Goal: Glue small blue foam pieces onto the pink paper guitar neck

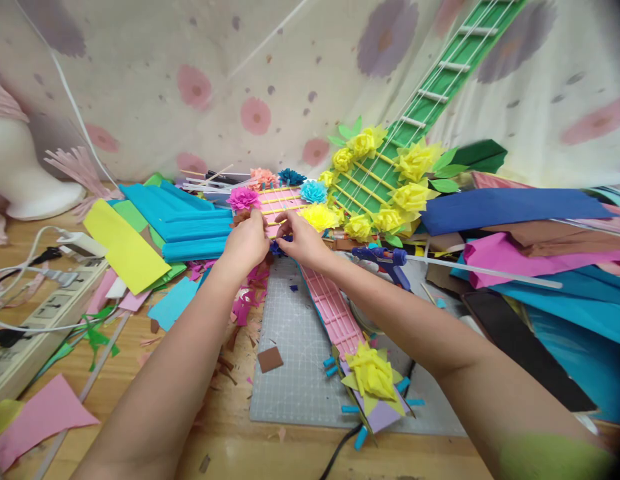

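A pink paper guitar (pixel 333 307) lies with its headstock towards me, and paper flowers ring its body. Over the near part of that body, my left hand (pixel 247 241) has its fingers curled together beside a brown paper flower (pixel 241 218). Close to it on the right, my right hand (pixel 303 241) has bent, pinched fingers above a dark blue flower, mostly covered. Whatever either hand grips is too small or hidden. Around them are a magenta flower (pixel 243 198), a light blue flower (pixel 314 192) and a yellow flower (pixel 320 217). A large yellow flower (pixel 373 370) sits on the headstock.
Behind stands a green paper guitar (pixel 365 180) with yellow flowers. A blue glue gun (pixel 385 260) lies right of my right hand, on the grey cutting mat (pixel 285 327). Crepe paper (pixel 525 207) piles up right; a power strip (pixel 45 320) with cables lies left among scraps.
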Demonstrator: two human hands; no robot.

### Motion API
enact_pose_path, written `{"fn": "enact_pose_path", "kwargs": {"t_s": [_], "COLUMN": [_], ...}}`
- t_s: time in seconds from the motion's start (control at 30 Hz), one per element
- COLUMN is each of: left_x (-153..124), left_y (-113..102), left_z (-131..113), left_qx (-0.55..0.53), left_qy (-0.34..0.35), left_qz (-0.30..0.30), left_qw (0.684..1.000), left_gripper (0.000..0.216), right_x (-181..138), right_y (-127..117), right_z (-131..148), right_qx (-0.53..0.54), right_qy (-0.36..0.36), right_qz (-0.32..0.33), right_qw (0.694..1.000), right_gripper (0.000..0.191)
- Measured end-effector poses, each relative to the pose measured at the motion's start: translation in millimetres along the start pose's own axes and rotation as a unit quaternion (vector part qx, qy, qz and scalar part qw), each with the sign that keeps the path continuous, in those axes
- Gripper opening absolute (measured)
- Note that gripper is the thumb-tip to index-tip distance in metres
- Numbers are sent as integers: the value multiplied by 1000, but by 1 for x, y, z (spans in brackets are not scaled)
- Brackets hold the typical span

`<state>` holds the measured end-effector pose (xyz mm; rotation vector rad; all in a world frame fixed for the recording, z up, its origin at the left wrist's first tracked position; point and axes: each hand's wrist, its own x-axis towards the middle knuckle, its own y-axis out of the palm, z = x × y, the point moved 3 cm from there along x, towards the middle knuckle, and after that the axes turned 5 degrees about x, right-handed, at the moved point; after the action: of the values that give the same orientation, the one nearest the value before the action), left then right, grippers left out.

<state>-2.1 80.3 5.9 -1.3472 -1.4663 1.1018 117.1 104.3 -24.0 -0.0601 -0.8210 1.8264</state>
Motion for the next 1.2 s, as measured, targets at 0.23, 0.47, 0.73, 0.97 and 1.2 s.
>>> {"fn": "enact_pose_path", "kwargs": {"t_s": [0.23,0.47,0.73,0.97,1.2], "left_x": [1,1,6,9,-2], "left_y": [-3,-7,6,15,2], "left_z": [2,3,5,10,1], "left_qx": [-11,-65,-184,-263,-359], "left_qy": [7,1,-37,-78,-98], "left_qz": [40,21,-10,2,15], "left_qw": [999,998,982,962,928], "left_gripper": [34,27,27,26,25], "right_x": [0,-1,-2,-12,-54], "right_y": [0,1,-1,-18,-57], "right_z": [-2,-4,-4,5,-2], "right_qx": [6,6,-2,15,55], "right_qy": [-4,-6,-13,-22,5], "right_qz": [-4,-8,-9,-30,-50], "right_qw": [1000,1000,1000,999,997], "right_gripper": [32,32,31,31,28]}}
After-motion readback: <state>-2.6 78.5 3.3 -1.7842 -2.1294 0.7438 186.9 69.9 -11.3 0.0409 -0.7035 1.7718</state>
